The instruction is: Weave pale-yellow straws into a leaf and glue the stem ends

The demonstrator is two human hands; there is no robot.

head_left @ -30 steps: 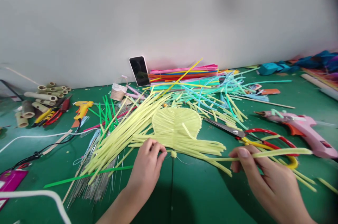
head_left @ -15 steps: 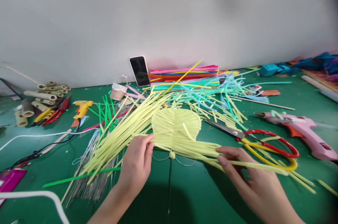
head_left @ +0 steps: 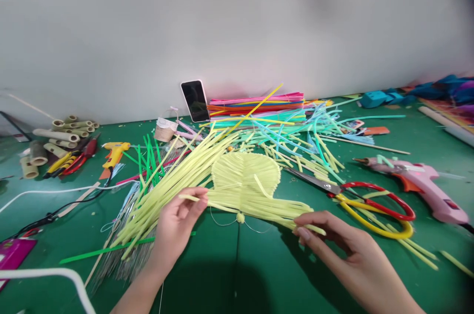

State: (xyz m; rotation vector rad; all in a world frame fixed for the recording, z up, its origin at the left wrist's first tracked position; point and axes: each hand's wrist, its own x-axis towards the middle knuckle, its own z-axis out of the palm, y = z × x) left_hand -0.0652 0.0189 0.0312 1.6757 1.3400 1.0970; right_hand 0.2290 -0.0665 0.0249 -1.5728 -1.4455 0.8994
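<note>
A leaf-shaped piece (head_left: 226, 172) of pale yellow-green pipe cleaners lies flat in the middle, loose strands fanning from its lower part to both sides. My left hand (head_left: 181, 220) pinches a pipe cleaner (head_left: 189, 198) at the left, its tip poking out past the fingers. At the right, my right hand (head_left: 333, 245) grips the pipe cleaner ends (head_left: 314, 229) between thumb and fingers, a short end showing beyond them. A small yellow-green knob (head_left: 240, 217) on a wire stem sits below the leaf, with thin wire loops beside it.
Scissors (head_left: 370, 205) with red and yellow handles and a pink glue gun (head_left: 422, 183) lie right. Left are loose yellow-green pipe cleaners (head_left: 163, 190), a yellow glue gun (head_left: 115, 152), pliers (head_left: 79, 158) and bamboo tubes (head_left: 59, 136). A phone (head_left: 195, 100) leans on the wall.
My left hand has shifted left and turned, and a pipe cleaner tip now sticks out past it. My right hand has moved slightly left; the long strand beyond it now shows only a short end.
</note>
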